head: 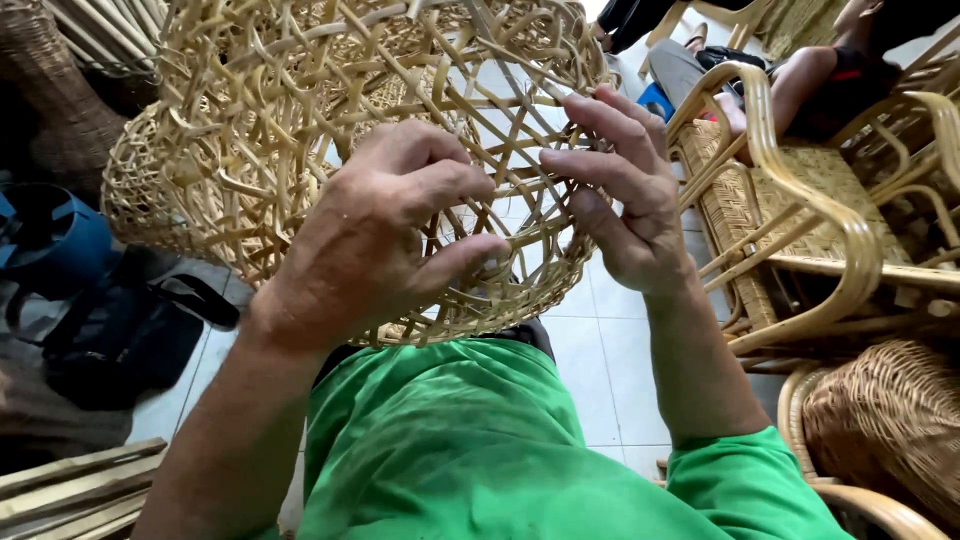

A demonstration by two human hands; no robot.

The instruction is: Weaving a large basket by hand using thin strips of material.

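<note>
Two hands work one open-weave rattan basket (300, 150), held up in front of the chest above a green shirt (480, 450), filling the upper centre and left of the view. The left hand (385, 235) grasps the near rim, fingers curled over the strips and the thumb pressed along the rim edge. The right hand (620, 190) pinches woven strips at the basket's right side, fingertips hooked into the lattice, not clenched. The gap between the two hands is narrow, with only lattice showing through. The basket's top edge runs out of frame. To the right, one rattan chair (810, 200) stands near, its curved armrest just beside the right forearm, so there is little room on that side. One tight-woven brown basket (890, 420) sits at lower right. Another person's leg (800, 80) shows at far right, behind the chair. On the left floor are one blue container (50, 240), one dark bag (110, 340), and a stack of split cane strips (70, 490) at the lower left corner. Pale floor tiles (600, 350) show open in the middle.
</note>
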